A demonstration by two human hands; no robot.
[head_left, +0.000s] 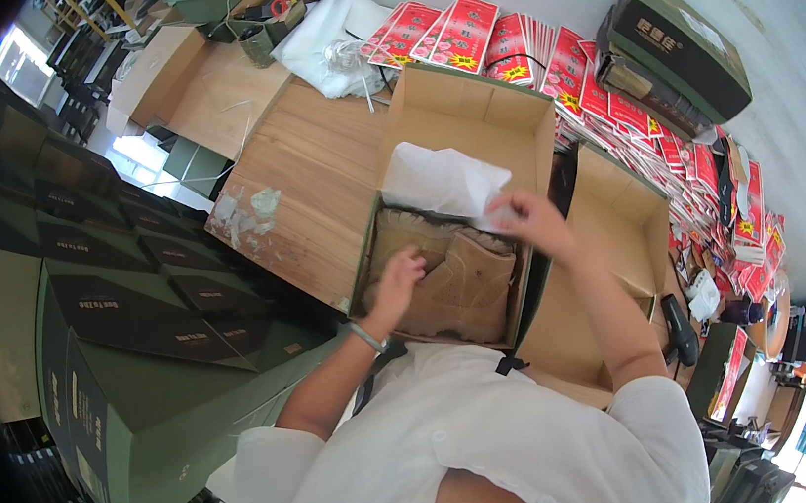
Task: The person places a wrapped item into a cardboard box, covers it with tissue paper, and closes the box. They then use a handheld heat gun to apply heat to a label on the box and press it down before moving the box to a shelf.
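Centre: one open box (475, 99), one brown item (476, 278); left hand (398, 287) above, loosely spread; right hand (531, 220) at one white sheet (439, 178), cannot tell if pinching; second box (613, 218) alongside, right.

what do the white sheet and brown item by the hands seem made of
White sheet: probably thin paper, matte, judging by its soft folds and uneven edge. Brown item: perhaps suede, given its dull surface with stitch-like lines; fabric remains possible.

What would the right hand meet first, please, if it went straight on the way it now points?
The right hand would probably meet the white tissue paper first, at the edge beside it, though contact and depth are unclear.
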